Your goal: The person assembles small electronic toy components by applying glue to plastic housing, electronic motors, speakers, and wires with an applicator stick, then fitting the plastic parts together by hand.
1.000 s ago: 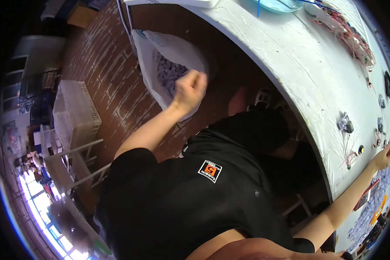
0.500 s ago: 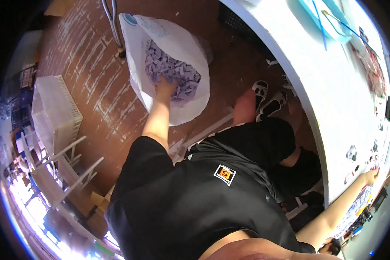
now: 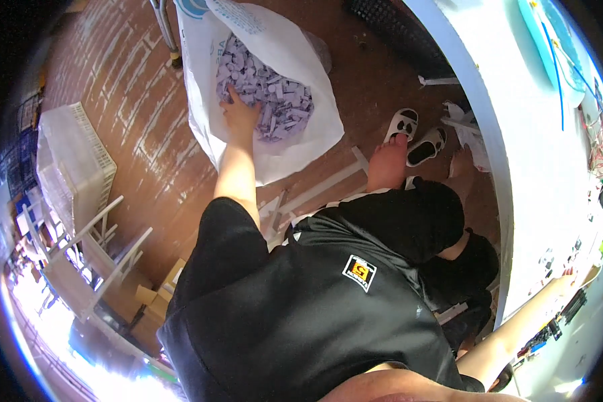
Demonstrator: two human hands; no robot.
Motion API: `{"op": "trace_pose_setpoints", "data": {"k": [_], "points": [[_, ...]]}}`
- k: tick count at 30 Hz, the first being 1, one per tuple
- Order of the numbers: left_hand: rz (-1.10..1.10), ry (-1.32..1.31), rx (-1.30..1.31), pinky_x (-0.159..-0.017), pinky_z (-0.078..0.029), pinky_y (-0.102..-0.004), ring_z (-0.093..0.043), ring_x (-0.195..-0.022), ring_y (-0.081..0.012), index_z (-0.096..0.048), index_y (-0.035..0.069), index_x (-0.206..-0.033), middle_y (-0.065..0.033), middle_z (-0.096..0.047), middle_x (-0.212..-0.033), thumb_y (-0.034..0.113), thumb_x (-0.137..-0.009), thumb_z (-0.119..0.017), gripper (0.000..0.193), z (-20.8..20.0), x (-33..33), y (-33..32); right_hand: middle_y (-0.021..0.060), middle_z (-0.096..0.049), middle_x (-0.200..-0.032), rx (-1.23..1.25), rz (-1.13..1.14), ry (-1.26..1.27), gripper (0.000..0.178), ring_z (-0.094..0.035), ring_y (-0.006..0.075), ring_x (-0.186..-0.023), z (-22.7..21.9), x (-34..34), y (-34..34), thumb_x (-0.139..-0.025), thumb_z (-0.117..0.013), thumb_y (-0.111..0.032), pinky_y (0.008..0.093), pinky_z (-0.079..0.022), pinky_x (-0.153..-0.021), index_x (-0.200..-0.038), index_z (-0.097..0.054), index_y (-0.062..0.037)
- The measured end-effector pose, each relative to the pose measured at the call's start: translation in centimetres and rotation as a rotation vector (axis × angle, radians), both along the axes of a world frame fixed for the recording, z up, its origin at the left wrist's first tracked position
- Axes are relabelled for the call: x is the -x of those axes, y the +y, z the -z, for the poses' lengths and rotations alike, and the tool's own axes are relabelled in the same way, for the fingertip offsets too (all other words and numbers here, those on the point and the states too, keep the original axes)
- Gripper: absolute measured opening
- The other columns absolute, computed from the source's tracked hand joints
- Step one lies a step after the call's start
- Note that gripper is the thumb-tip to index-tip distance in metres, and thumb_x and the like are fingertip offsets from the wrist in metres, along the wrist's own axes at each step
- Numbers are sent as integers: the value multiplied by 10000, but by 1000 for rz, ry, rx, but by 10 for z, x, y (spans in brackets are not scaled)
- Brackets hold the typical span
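Head view showed the left hand [image 3: 241, 115] at the mouth of an open white bag [image 3: 289, 159] on the brown floor [image 3: 151, 114], its fingers spread wide over the left edge of the small pale pieces [image 3: 278, 97] heaped inside. The right hand [image 3: 567, 277] was stretched far out by the white table [image 3: 536, 194], too small and washed out to tell whether it held anything. Two slippers [image 3: 403, 122] lay near the person's bare foot [image 3: 387, 164].

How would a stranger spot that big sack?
Left of the white table, on the brown floor, stands an open white sack. Your left hand is inside its mouth. Small lilac pieces showing there set it apart from the pale crate.
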State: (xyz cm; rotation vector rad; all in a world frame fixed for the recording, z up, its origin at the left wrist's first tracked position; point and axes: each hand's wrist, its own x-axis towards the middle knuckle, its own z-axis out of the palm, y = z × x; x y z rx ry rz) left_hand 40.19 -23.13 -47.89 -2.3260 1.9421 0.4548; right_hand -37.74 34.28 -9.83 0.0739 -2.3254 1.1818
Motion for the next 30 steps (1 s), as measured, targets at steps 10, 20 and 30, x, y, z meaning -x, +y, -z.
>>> {"op": "trace_pose_setpoints", "data": {"k": [10,20,30], "points": [[-20,50,-97,-1055,-417,-505,-443,-1259,-551,-236,114,-1546,-439,-201,-1452,525,-678,-826,1127,25,3,26,170,-711,-1077,-6,-17,-16,317,-700,286,-941,-23,6,-18,-973,-599,-242,366,-597,-782,-1179,-678,-14],[-307,328,-17,-1121,-358,-488,-380,-1285,-598,-277,82,-1522,-486,-80,-1458,467,-613,-872,1153,55,18,46,192,-707,-1076,34,-5,-41,331,-700,315,-917,-12,14,-22,-970,-601,-260,382,-609,-747,-1170,-689,-10],[-492,267,-75,-1090,-391,-486,-441,-1240,-573,-386,39,-1455,-468,-232,-1413,468,-563,-894,1113,74,10,18,210,-701,-1034,-211,-137,-6,321,-691,295,-900,-12,15,6,-962,-600,-223,387,-598,-717,-1117,-688,45]]}}
